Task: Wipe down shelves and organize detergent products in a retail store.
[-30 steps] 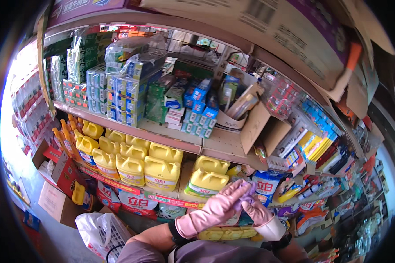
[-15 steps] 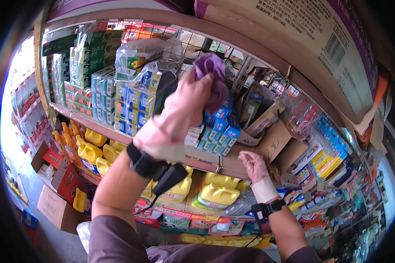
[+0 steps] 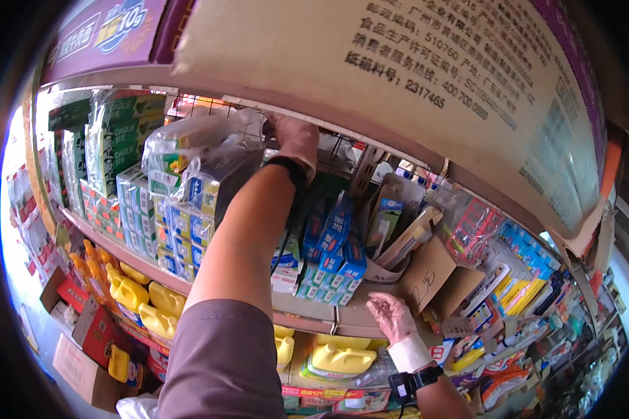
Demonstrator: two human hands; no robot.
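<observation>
My left hand [image 3: 295,137] reaches deep onto the upper shelf, close under the beam and beside stacked toothpaste boxes [image 3: 200,192] wrapped in clear plastic. Its fingers are curled and mostly hidden at the back. The purple cloth gripped there a moment ago is out of sight behind the hand and plastic. Lower down, my right hand [image 3: 391,318] hovers by the shelf's front edge [image 3: 307,307], fingers loosely bent and apart, holding nothing. Small blue boxes [image 3: 337,234] on green-and-white ones, and an opened brown carton [image 3: 430,276], are nearest to it.
A large brown carton [image 3: 398,77] overhangs the shelf, with a purple carton [image 3: 108,31] to its left. Green boxes [image 3: 122,140] fill the shelf's left end. Yellow jugs [image 3: 342,357] stand on the shelf below. Packaged goods [image 3: 514,290] crowd the right.
My left hand, with the purple cloth, has gone deeper into the shelf until the cloth is hidden. My right hand stays near the shelf edge. The view has shifted, bringing the upper carton closer.
</observation>
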